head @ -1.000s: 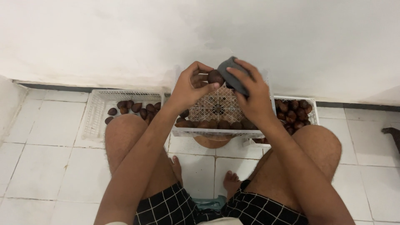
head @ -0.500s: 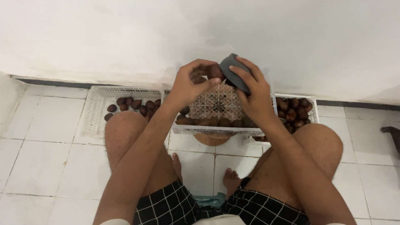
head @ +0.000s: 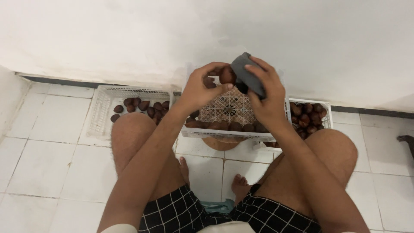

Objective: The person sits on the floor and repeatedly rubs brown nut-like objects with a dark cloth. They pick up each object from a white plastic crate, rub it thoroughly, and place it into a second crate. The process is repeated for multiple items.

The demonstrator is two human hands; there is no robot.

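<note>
- The brown fruit is pinched in the fingertips of the left hand, held in the air above the middle basket, near the 12 o'clock of the view.
- The right hand is closed around a dark grey tool, which looks like a small brush or scrubber; its lower end touches the fruit or is just beside it, I cannot tell which.
- The grip on the fruit is only by fingertips, so I judge that a strong push from the tool can make it slip and fall. It will probably land in the middle basket, on the other fruits at the near edge.
- If it bounces out, it can roll on the white tiled floor, toward the bare feet at 6 o'clock.
- The left basket at 10 o'clock and the right basket at 3 o'clock also hold brown fruits; a dropped one can mix with the wrong pile.
- The middle basket seems to rest on a round brown stand, and the knees are close to it, so a knee movement can tip it.
</note>
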